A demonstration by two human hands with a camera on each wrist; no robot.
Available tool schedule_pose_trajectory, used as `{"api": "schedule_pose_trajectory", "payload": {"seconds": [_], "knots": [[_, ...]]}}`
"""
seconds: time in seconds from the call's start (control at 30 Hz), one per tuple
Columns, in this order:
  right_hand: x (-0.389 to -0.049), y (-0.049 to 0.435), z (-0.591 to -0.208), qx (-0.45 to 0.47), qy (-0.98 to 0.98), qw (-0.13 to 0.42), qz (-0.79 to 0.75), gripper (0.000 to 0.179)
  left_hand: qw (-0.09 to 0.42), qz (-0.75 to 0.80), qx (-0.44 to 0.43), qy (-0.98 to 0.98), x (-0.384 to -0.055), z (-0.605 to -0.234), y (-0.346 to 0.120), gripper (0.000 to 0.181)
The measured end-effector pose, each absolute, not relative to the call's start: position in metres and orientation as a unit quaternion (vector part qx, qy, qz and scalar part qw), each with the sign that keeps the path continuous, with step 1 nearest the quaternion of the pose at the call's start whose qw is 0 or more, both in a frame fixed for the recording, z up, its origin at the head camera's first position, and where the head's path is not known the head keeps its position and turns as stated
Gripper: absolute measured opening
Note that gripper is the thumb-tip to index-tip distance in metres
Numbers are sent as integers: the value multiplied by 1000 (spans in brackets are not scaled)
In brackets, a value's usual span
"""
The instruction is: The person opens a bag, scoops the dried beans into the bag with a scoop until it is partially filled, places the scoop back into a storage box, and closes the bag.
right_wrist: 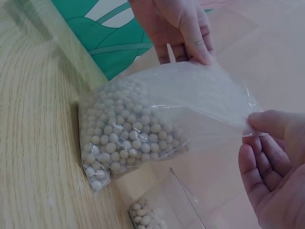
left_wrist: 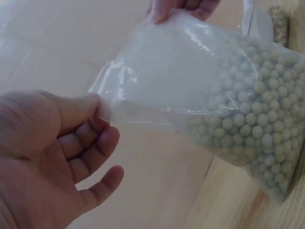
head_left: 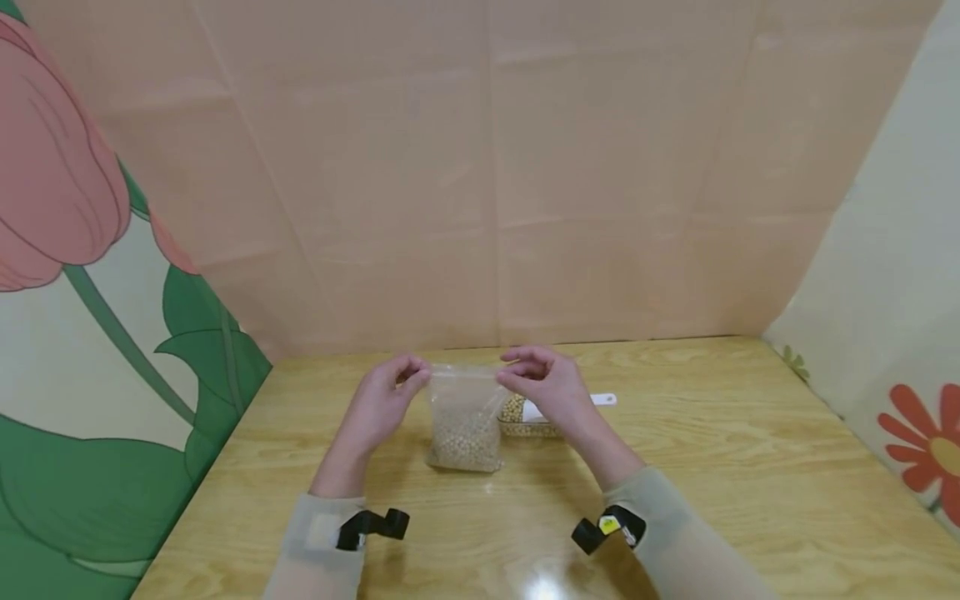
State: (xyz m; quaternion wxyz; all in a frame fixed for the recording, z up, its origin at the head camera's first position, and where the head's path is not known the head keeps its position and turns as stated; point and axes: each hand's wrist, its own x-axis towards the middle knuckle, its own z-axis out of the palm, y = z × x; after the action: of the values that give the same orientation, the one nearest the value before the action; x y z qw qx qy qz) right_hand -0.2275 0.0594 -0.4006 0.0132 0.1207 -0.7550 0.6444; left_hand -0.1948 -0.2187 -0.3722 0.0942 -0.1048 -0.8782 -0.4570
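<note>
A clear zip bag (head_left: 466, 429) stands upright on the table, its lower half full of small round beige beans that look like soybeans (left_wrist: 267, 112). My left hand (head_left: 384, 400) pinches the bag's upper left corner between thumb and forefinger; its other fingers are loosely bent in the left wrist view. At the opposite top corner, my right hand (head_left: 551, 387) pinches the plastic the same way. Between the hands the top edge is stretched out. Just behind the right hand sits a clear container (head_left: 528, 429) of the same beans, with a white scoop (head_left: 603, 400) lying in it.
The wooden table (head_left: 750, 467) meets a pinkish cloth backdrop (head_left: 495, 167) at its far edge. A panel with a painted tulip (head_left: 56, 167) borders the left side, and one with a red flower (head_left: 930, 450) the right. Each forearm wears a black strap.
</note>
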Motion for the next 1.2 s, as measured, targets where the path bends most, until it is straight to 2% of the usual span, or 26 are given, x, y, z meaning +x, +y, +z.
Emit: {"api": "schedule_pose_trajectory", "payload": {"seconds": [0.43, 0.67, 1.0, 1.2], "knots": [[-226, 51, -398, 133, -760, 6, 636, 39, 80, -443, -113, -886, -193, -371, -219, 10], [-226, 46, -401, 121, -757, 14, 642, 35, 78, -443, -123, -885, -192, -370, -221, 11], [-228, 54, -403, 110, -755, -5, 646, 42, 89, -450, -94, -884, -191, -370, -222, 11], [-230, 59, -402, 105, -758, 4, 643, 41, 72, -462, -77, -880, -191, -371, -228, 16]]}}
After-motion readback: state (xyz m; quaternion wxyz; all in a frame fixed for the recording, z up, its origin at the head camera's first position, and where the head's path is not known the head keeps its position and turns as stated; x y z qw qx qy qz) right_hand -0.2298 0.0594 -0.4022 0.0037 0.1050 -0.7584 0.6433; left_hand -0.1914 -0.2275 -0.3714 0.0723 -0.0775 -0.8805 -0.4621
